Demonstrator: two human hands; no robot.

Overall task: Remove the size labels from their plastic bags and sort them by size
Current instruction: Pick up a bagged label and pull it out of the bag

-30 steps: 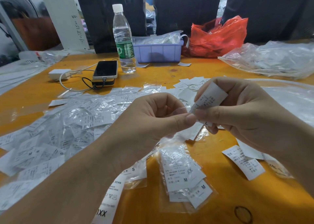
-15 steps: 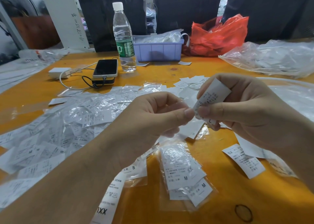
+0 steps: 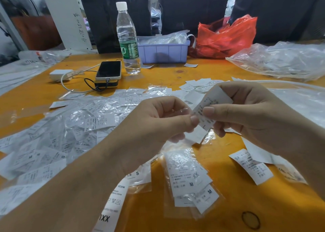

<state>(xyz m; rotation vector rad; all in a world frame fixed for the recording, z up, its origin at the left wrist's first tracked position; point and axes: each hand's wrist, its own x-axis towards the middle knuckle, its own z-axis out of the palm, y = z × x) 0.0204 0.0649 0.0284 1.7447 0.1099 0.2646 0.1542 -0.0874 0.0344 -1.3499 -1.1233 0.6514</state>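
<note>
Pinching a label [image 3: 212, 107], print blurred, both hands [image 3: 158, 124] [image 3: 246, 115] curled.

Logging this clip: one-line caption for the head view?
Both hands pinch a label above a table strewn with bagged labels.

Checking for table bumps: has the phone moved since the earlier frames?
No. The phone still lies on the black power bank, just left of the water bottle, with the same gap between them.

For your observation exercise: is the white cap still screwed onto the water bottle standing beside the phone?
Yes, the water bottle stands upright next to the phone with its white cap on top.
</note>
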